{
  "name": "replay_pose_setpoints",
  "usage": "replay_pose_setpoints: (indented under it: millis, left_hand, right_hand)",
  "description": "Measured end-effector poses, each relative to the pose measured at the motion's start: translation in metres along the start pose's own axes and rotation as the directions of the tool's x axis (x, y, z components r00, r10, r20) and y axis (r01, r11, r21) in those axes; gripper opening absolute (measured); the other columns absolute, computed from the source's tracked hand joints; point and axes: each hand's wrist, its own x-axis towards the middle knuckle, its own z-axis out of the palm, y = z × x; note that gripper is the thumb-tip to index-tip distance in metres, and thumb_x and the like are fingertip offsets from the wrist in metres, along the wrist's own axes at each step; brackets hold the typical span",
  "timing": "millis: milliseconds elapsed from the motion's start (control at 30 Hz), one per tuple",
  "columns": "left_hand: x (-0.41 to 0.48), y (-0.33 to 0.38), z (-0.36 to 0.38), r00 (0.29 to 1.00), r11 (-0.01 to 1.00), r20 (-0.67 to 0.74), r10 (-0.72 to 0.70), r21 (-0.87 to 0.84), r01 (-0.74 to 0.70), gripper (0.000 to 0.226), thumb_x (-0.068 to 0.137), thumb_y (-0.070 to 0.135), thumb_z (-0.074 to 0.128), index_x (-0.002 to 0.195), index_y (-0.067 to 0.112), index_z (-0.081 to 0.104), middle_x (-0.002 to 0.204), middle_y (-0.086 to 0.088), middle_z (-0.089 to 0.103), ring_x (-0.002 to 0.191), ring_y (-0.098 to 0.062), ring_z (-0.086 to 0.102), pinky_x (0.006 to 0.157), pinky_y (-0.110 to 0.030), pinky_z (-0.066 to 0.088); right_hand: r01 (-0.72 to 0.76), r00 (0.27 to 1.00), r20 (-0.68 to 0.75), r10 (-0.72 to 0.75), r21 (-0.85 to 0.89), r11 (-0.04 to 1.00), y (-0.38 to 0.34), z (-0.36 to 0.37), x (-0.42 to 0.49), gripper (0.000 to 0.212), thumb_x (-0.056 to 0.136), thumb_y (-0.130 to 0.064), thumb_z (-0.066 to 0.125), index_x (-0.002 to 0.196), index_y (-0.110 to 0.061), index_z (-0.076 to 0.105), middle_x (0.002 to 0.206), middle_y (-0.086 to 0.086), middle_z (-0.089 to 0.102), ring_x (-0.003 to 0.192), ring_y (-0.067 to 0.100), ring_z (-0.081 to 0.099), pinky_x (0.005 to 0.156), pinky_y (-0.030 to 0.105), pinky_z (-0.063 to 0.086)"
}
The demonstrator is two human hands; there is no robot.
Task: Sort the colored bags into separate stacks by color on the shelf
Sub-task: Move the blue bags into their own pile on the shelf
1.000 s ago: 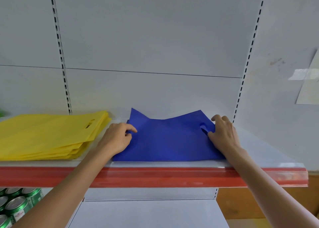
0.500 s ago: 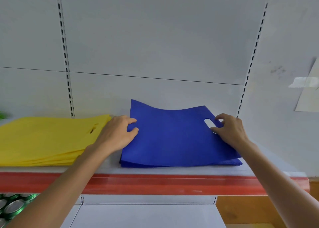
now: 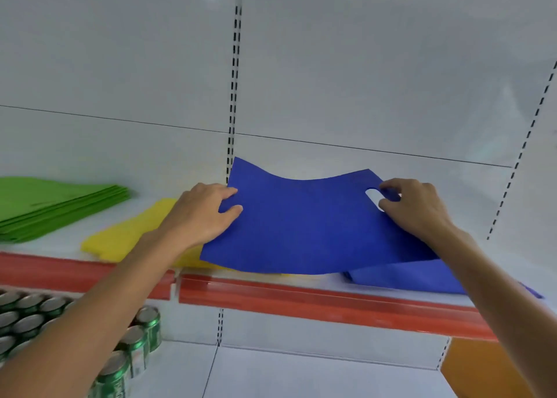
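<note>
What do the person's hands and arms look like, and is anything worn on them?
The left hand and right hand are bare: no gloves, and no rings show on the fingers in view. The left forearm and right forearm are bare too, with no sleeve, watch or bracelet anywhere up to the picture's lower edge.

I am in a shop, facing white metal display shelving (image 3: 331,65) of the retail kind. Slotted upright rails (image 3: 234,96), made to take shelf brackets, divide its back panels. A red plastic price-label strip (image 3: 301,299) runs along the front edge of the white upper shelf (image 3: 99,225). Lower left, green drink cans (image 3: 132,346) stand packed in rows on the white lower shelf (image 3: 301,376). Flat fabric carrier bags lie as goods: a green stack (image 3: 60,204) far left, a yellow stack (image 3: 126,234) beside it, a blue stack (image 3: 407,277) right. The flat blue fabric bag (image 3: 310,222) I hold matches them.
</note>
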Motion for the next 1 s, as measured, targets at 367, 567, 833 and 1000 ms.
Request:
replay_pose_setpoints:
  millis: [367, 567, 833, 1000]
  left_hand:
    - [-0.076, -0.224, -0.101, 0.997, 0.994, 0.045, -0.069, 0.085, 0.065, 0.059, 0.093, 0.038, 0.048, 0.144, 0.015, 0.032, 0.149, 0.001, 0.033, 0.135, -0.019, 0.032, 0.109, -0.028, 0.024]
    - [-0.083, -0.312, -0.121, 0.990, 0.988, 0.027, -0.137, 0.070, 0.135, 0.058, 0.093, 0.037, 0.049, 0.144, 0.017, 0.032, 0.149, 0.003, 0.033, 0.136, -0.017, 0.032, 0.109, -0.028, 0.024]
    - [-0.090, -0.428, -0.162, 0.976, 0.977, -0.038, -0.214, -0.024, 0.214, 0.053, 0.092, 0.033, 0.053, 0.141, 0.016, 0.039, 0.147, 0.003, 0.037, 0.136, -0.015, 0.033, 0.107, -0.025, 0.024]
    - [-0.081, -0.519, -0.192, 0.985, 0.986, -0.046, -0.166, -0.028, 0.165, 0.052, 0.092, 0.031, 0.053, 0.139, 0.014, 0.042, 0.146, 0.001, 0.039, 0.135, -0.016, 0.035, 0.108, -0.026, 0.024]
  right_hand:
    - [0.058, 0.998, 0.009, -0.059, 0.030, 0.998, -0.226, 0.105, -0.067, 0.032, 0.089, -0.036, 0.056, 0.118, -0.022, 0.062, 0.116, 0.004, 0.063, 0.104, 0.030, 0.056, 0.077, 0.032, 0.040]
    - [0.094, 0.996, -0.006, -0.095, -0.041, 0.995, -0.306, 0.139, -0.068, 0.027, 0.089, -0.034, 0.056, 0.114, -0.025, 0.062, 0.113, 0.004, 0.063, 0.101, 0.029, 0.057, 0.071, 0.028, 0.035]
    - [0.167, 0.985, 0.056, -0.164, -0.037, 0.985, -0.420, 0.197, -0.064, 0.029, 0.089, -0.035, 0.056, 0.114, -0.023, 0.063, 0.114, 0.005, 0.063, 0.102, 0.029, 0.057, 0.073, 0.029, 0.035]
    - [0.126, 0.992, 0.006, -0.126, -0.011, 0.992, -0.502, 0.229, -0.076, 0.034, 0.088, -0.044, 0.056, 0.113, -0.023, 0.063, 0.114, 0.007, 0.062, 0.104, 0.032, 0.056, 0.079, 0.034, 0.039]
